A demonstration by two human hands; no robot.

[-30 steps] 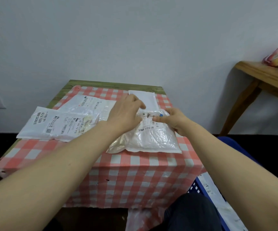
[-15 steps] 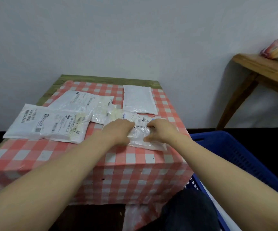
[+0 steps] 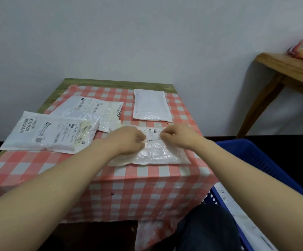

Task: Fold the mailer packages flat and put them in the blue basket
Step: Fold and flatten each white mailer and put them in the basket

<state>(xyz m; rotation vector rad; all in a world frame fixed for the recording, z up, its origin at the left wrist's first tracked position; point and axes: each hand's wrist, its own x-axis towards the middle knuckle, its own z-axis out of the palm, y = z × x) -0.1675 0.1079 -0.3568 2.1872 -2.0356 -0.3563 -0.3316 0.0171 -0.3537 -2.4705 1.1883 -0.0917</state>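
Four mailer packages lie on the tabletop (image 3: 85,180): one under the hands (image 3: 158,154), one plain white (image 3: 150,105), two printed (image 3: 49,133) (image 3: 91,110). One blue basket (image 3: 266,165) stands beside.

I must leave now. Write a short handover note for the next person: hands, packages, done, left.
Left hand and right hand: both have a grip on the near mailer at the table's front edge.
Three more mailers lie flat on the checkered tablecloth: left one, middle one, far plain one.
Done: blue basket at the right already holds some white packages.
Left: fold this one, basket it, then the other three.
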